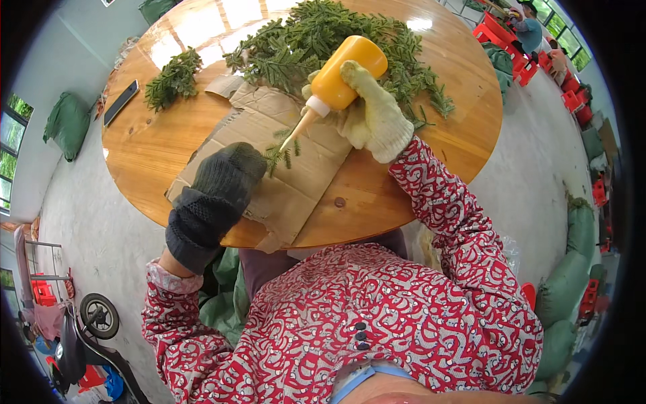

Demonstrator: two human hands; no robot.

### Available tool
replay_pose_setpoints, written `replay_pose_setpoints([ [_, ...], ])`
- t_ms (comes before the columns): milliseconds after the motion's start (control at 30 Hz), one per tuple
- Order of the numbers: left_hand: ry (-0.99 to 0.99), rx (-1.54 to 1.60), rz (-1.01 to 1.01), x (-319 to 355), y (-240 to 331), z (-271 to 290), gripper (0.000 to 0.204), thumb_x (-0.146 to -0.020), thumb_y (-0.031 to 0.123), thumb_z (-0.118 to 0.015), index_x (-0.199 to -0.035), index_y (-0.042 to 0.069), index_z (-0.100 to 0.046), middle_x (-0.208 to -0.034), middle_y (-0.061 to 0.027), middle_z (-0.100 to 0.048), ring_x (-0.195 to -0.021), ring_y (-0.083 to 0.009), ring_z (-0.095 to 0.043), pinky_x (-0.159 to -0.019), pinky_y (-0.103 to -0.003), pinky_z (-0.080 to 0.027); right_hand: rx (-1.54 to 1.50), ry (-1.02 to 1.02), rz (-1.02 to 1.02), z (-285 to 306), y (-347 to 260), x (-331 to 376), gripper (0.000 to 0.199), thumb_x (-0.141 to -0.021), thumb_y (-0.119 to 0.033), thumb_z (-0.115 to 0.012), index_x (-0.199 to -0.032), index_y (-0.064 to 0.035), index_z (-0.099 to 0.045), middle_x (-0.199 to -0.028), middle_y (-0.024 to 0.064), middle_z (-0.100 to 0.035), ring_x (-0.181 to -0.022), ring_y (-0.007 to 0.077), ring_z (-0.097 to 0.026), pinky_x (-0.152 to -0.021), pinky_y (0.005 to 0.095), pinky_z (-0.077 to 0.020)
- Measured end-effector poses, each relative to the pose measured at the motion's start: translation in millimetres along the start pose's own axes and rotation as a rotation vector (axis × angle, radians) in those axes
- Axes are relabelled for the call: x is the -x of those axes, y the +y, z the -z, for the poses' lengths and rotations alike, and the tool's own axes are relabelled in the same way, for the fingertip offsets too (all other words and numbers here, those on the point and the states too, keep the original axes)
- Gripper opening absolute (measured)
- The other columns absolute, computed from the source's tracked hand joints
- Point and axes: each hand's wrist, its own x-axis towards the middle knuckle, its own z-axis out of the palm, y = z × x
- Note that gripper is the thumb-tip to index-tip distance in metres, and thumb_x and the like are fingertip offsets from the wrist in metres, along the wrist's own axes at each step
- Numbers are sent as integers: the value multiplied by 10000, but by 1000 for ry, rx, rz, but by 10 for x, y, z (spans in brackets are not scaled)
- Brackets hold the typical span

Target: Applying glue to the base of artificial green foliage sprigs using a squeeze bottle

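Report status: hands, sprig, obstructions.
Right hand gripping yellow bottle, nozzle pointed at green sprig. Left hand at sprig, grip hidden. Nothing visibly blocks the nozzle.

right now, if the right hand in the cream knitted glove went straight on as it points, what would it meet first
Probably the heap of green needle-leaved sprigs, just beyond the right hand; hand height is unclear, so it might pass above.
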Motion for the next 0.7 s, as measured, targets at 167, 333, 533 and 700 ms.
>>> replay_pose_setpoints([
  [167,13,256,-24,103,141,67,234,-839,53,-582,-1051,-14,-654,-1122,-182,-652,-1020,-342,-635,-896,-387,-520,8,69,-39,166,44,-26,475,-925,-276,-668,-1234,14,-454,-1098,177,-607,-971,290,-654,-848,467,-595],
  [333,84,497,62,142,403,315,229,-799,21,-647,-1026,-4,-662,-1143,-182,-645,-1054,-340,-631,-912,-402,-509,25,95,-44,212,-13,3,483,-922,-278,-673,-1235,13,-446,-1095,176,-599,-965,301,-655,-838,476,-599],
  [533,405,440,1,24,421,-187,158,-745,35,-693,-901,21,-679,-1108,-170,-647,-1100,-367,-615,-968,-445,-476,48,99,-52,195,-50,60,499,-923,-294,-669,-1242,14,-440,-1099,179,-600,-978,311,-655,-824,483,-604],
  [700,322,330,-178,118,339,-532,217,-756,94,-686,-973,92,-700,-1147,-149,-644,-1159,-376,-568,-1001,-443,-435,59,90,-40,237,-168,146,511,-929,-321,-657,-1250,20,-453,-1145,200,-608,-1006,329,-659,-813,489,-609],
])
